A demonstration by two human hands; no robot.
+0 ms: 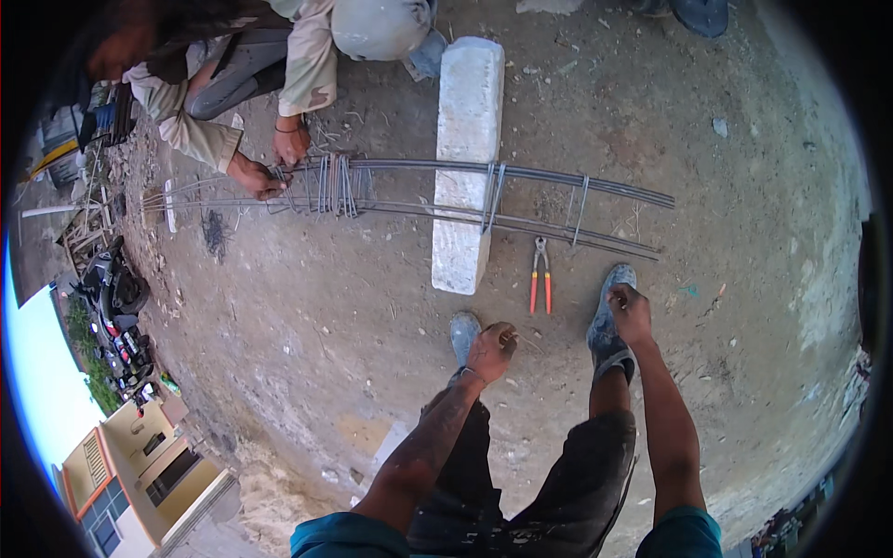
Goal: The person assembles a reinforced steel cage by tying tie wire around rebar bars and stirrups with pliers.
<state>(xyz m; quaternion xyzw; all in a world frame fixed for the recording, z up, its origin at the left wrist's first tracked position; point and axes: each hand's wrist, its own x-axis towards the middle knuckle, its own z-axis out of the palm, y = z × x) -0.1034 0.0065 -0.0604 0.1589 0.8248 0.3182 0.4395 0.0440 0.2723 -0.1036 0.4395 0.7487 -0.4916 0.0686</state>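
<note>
Nearest the camera, two short teal fabric sleeves (349, 537) are seen at the lower edge, with bare forearms stretched forward from them over dark, pale-spotted trousers (581, 465). The left hand (495, 349) is held with its fingers curled narrow near the dusty grey left boot (463, 335); whether anything thin is pinched in it cannot be told. The right hand (630, 313) is likewise kept narrow, fingers bent down, over the grey right boot (609, 307), and its grip cannot be made out either. Just ahead, between the hands and the steel, metal pincers with red-and-yellow handles (535, 286) are laid on the bare earth ground (372, 270), touched by neither hand. Beyond them, long dark steel bars (544, 174) are laid in two roughly parallel sets across a long white rectangular block (468, 121). Bent grey wire stirrups (492, 200) are set around the bars at the block and near their right end, and a dense bunch of stirrups (337, 186) is gathered farther left. At that bunch's left side, the bars are handled by a crouching co-worker's two hands (257, 179).
</note>
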